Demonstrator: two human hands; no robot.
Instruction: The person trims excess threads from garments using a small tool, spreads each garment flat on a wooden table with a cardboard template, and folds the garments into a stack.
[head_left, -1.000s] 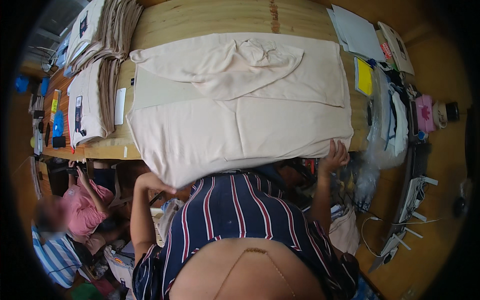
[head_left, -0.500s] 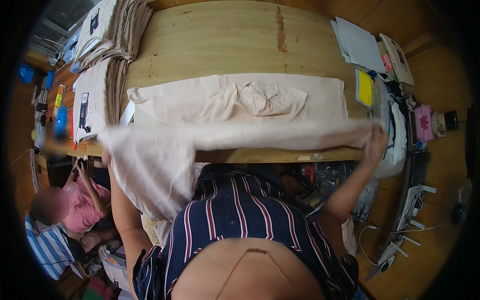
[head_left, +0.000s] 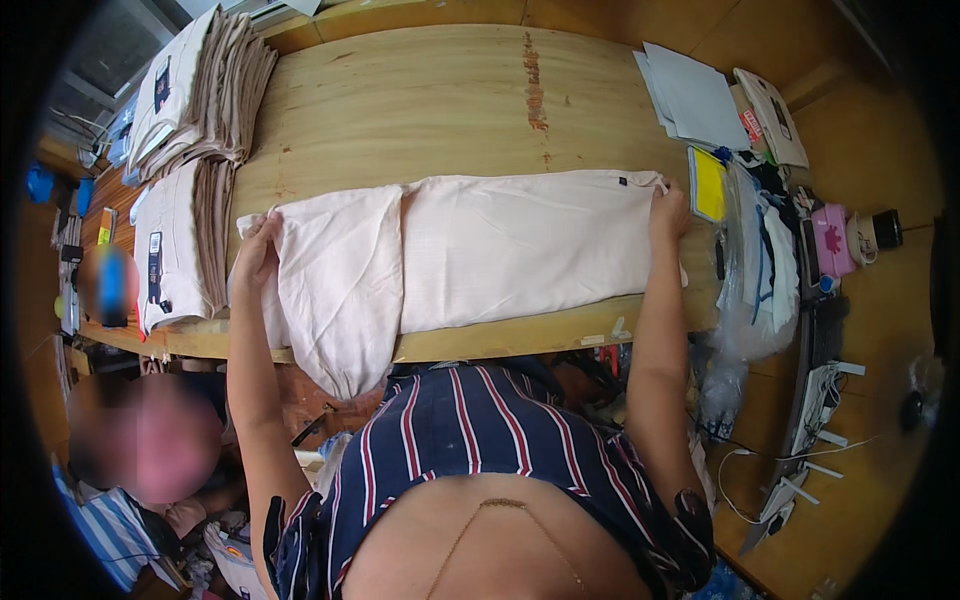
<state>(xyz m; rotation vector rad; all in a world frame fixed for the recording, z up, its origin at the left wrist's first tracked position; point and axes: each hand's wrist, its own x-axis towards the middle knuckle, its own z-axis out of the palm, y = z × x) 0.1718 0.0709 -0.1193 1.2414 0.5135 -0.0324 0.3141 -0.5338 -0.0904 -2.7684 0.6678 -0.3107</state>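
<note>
A cream garment (head_left: pixel 530 250), folded into a long band, lies across the near part of the wooden desk (head_left: pixel 420 100), with a loose flap (head_left: pixel 345 290) at its left end drooping over the near edge. The left hand (head_left: pixel 258 250) is at the far left corner, its fingers closed on the cloth there, though the palm hides part of the grip. The right hand (head_left: pixel 670 210) has its fingers pinched together on the far right corner, just beside a small dark label (head_left: pixel 623 181). The fabric looks thin, light and limp: it creases softly between the hands and falls freely at the flap, so it should weigh little and bend anywhere it is not supported. It does not look fragile, but it would probably wrinkle or slide if pulled from one side only. The two far corners seem the best holds, pinched through every layer so the fold stays aligned; the hanging flap would be a poor one. Stacked folded garments (head_left: pixel 185 240) stand to the left.
</note>
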